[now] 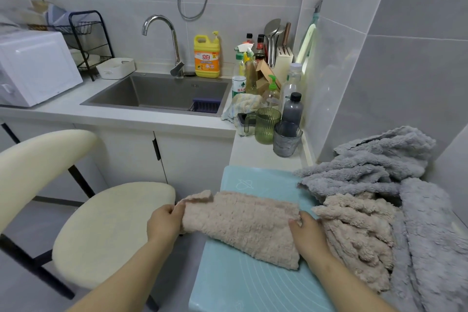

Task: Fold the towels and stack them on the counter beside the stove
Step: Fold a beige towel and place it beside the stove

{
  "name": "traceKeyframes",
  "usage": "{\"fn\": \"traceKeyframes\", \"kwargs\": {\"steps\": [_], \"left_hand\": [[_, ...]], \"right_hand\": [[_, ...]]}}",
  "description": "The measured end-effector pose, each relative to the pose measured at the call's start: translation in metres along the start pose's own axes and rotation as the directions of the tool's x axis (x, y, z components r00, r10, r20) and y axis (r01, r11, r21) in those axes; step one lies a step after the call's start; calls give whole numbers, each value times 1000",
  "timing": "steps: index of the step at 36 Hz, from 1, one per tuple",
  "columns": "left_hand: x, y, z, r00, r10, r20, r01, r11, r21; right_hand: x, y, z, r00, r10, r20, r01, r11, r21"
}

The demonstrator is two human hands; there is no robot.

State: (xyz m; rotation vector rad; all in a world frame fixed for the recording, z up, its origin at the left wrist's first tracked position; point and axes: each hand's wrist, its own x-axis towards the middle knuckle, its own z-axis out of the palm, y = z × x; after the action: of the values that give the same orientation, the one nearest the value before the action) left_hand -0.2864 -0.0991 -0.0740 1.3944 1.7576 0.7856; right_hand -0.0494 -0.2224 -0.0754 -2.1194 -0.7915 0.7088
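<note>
left hand (164,220) grips the left end of the beige towel (240,223): thumb on top, fingers curled round the edge, cloth bunched at the fingertips. right hand (307,235) holds the right end of the same towel, thumb pressed on the upper face. its other fingers sit at the cloth's edge and i read this as a pinch, though the fingertips are partly hidden from my view.

pose: both forearms come in from the bottom of the frame, bare, angled inward toward the towel. the left wrist hangs out past the counter's edge, above the floor. the right wrist is over the blue mat (240,286).

beige towel: stretched between the two hands. most of it lies flat on the blue mat, and its left end overhangs the mat's left side. one corner there sticks up, folded over.

to the right of the right hand is a crumpled beige towel (359,230), touching or nearly touching it. grey towels (379,167) are heaped unfolded behind and around that one, against the wall.

counter (255,154) beyond the mat: green cup (267,125) and grey glass (287,139) side by side. sink (152,107) is further back left. cream chair (101,230) stands on the floor, left of the left hand.
</note>
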Motion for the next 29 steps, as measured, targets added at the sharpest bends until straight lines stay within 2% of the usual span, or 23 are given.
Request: {"fn": "traceKeyframes", "kwargs": {"steps": [3,6,9,12,14,16,19,23,26,29], "left_hand": [[0,3,0,998,-48,33,51,994,-93],[0,11,-1,973,-113,203,159,962,-224],[-3,18,-5,930,-174,325,255,940,-227],[-5,20,-4,891,-281,356,379,893,-244],[-3,17,-4,837,-374,399,492,835,-248],[-1,14,-4,751,-449,484,608,755,-243],[3,9,-2,688,-487,538,679,694,-240],[4,3,5,694,-525,493,688,685,-239],[-1,2,8,742,-524,419,653,705,-276],[-6,2,7,795,-502,340,595,753,-281]], "right_hand": [[-2,3,0,1000,24,-15,-25,994,-104],[0,2,0,999,29,-17,-32,987,-156],[-1,-2,2,999,48,-6,-48,984,-174],[-7,-10,4,998,69,5,-67,982,-176],[-13,-14,6,998,60,15,-56,981,-187],[-19,-17,7,998,57,30,-51,983,-175],[-24,-18,6,996,74,54,-66,987,-148],[-27,-14,7,992,66,107,-49,987,-156],[-28,-11,8,990,50,130,-24,982,-188],[-32,-11,10,993,35,114,9,932,-364]]}}
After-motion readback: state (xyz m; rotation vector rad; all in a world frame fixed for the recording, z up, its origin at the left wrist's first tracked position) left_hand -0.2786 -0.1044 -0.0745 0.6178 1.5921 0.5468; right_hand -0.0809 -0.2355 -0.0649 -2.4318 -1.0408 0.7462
